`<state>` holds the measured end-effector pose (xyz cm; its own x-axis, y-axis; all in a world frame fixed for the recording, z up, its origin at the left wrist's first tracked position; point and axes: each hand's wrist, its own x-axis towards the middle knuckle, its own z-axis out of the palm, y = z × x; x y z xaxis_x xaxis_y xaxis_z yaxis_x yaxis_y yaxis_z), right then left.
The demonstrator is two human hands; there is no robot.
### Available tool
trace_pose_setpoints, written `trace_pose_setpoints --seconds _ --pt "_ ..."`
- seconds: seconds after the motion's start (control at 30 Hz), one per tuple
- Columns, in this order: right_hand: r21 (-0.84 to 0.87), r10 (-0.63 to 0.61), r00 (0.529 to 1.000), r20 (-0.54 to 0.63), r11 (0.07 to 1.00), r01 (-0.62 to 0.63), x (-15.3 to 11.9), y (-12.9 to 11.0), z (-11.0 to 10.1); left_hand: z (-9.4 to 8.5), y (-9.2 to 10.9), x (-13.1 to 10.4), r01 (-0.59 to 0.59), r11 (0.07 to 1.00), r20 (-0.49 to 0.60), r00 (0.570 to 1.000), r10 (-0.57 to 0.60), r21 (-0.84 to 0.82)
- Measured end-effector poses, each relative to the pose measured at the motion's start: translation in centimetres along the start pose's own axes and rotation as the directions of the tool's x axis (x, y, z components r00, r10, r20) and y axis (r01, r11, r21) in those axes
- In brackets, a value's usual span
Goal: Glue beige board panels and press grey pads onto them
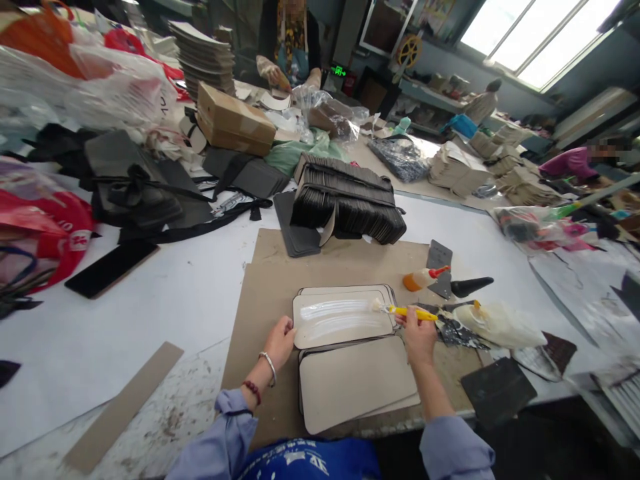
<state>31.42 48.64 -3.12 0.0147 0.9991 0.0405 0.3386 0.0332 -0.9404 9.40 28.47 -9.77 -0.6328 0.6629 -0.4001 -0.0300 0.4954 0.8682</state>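
Note:
My right hand (419, 337) grips a paint brush (413, 313) with a yellow handle. Its bristles touch a beige rounded board (345, 337) that carries wet white streaks of what looks like glue. At the left edge of that board my left hand (280, 343) is closed, thumb and fingers pinching the edge. Under the streaked board more boards of the same kind show at the back and right. Closer to my body lies a second stack of beige boards (357, 387), its top board bare and slightly turned.
A brown cardboard sheet (240, 373) lies beneath the stacks. Behind stands a strapped bundle of dark boards (347, 200). To the right are a red-tipped bottle (419, 280), a black-handled tool (471, 287) and a whitish plastic bag (505, 325). A phone (111, 268) lies left. Co-workers (290, 50) are further back.

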Motion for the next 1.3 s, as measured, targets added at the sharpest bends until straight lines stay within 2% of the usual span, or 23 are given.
trace_pose_setpoints --seconds 0.1,0.2,0.27,0.3,0.37,0.43,0.5,0.53,0.57,0.63,0.73,0.8,0.87,0.93,1.0,1.03,1.1,1.2,1.3 --pt "0.136 0.061 0.986 0.158 0.987 -0.083 -3.8 -1.7 4.5 0.2 -0.2 -0.1 0.011 1.0 -0.012 1.0 -0.011 -0.014" --pt "0.269 0.146 0.938 0.314 0.934 -0.236 -7.5 -2.7 9.6 0.3 -0.4 -0.2 0.014 1.0 -0.03 0.999 -0.015 -0.018" --pt "0.292 0.17 0.916 0.363 0.913 -0.285 -8.3 -2.5 11.6 0.3 -0.5 -0.3 0.014 1.0 -0.035 0.999 -0.015 -0.023" --pt "0.284 0.169 0.922 0.349 0.918 -0.276 -8.0 -2.1 11.8 0.2 -0.5 -0.3 0.015 1.0 -0.037 0.999 -0.016 -0.028" --pt "0.244 0.156 0.958 0.242 0.945 -0.215 -6.1 -1.2 10.7 0.1 -0.5 -0.4 0.016 0.999 -0.033 0.999 -0.018 -0.041" --pt "0.201 0.142 0.986 0.091 0.967 -0.158 -3.6 -0.4 8.1 -0.1 -0.6 -0.5 0.02 0.998 -0.022 1.0 -0.022 -0.059" --pt "0.178 0.128 0.992 -0.015 0.976 -0.123 -2.0 -0.3 5.5 -0.2 -0.6 -0.5 0.028 0.996 -0.006 1.0 -0.028 -0.081" --pt "0.166 0.116 0.993 -0.029 0.98 -0.109 -2.0 -0.6 4.6 -0.2 -0.6 -0.5 0.033 0.995 0.004 0.999 -0.032 -0.092" --pt "0.152 0.1 0.995 -0.013 0.984 -0.097 -2.7 -0.9 4.2 -0.2 -0.5 -0.4 0.038 0.994 0.015 0.999 -0.037 -0.103" --pt "0.124 0.09 0.989 0.118 0.987 -0.105 -5.5 -1.9 4.7 -0.3 -0.4 -0.4 0.051 0.991 0.039 0.998 -0.046 -0.121" --pt "0.116 0.129 0.912 0.388 0.975 -0.188 -10.9 -2.8 7.3 -0.5 -0.2 -0.2 0.064 0.989 0.061 0.997 -0.056 -0.133" --pt "0.112 0.138 0.889 0.437 0.972 -0.206 -12.6 -2.8 8.4 -0.9 -0.1 -0.3 0.064 0.989 0.056 0.997 -0.057 -0.136" --pt "0.052 0.127 0.923 0.365 0.986 -0.156 -12.1 -2.5 7.9 -1.5 -0.2 -0.4 0.06 0.989 0.043 0.998 -0.054 -0.136" --pt "-0.066 0.083 0.971 0.223 0.995 -0.07 -10.1 -2.2 6.1 -2.1 -0.3 -0.7 0.053 0.99 0.027 0.998 -0.05 -0.131" --pt "-0.159 0.012 0.993 0.116 0.987 0.007 -8.2 -2.0 4.0 -2.7 -0.4 -0.9 0.044 0.992 0.002 0.999 -0.044 -0.12" --pt "-0.173 -0.017 0.995 0.095 0.984 0.033 -7.6 -2.0 3.1 -2.9 -0.5 -1.0 0.039 0.993 -0.012 0.999 -0.041 -0.113" --pt "-0.148 -0.031 0.991 0.13 0.988 0.05 -7.3 -1.7 2.3 -3.2 -0.8 -1.0 0.031 0.994 -0.032 0.999 -0.035 -0.101" --pt "-0.122 0.009 0.978 0.21 0.992 0.017 -7.6 -0.6 2.2 -3.6 -1.2 -1.0 0.026 0.996 -0.047 0.998 -0.03 -0.091" --pt "-0.164 0.002 0.994 0.113 0.986 0.017 -6.4 0.5 1.6 -4.4 -1.8 -1.0 0.032 0.996 -0.058 0.998 -0.036 -0.078"
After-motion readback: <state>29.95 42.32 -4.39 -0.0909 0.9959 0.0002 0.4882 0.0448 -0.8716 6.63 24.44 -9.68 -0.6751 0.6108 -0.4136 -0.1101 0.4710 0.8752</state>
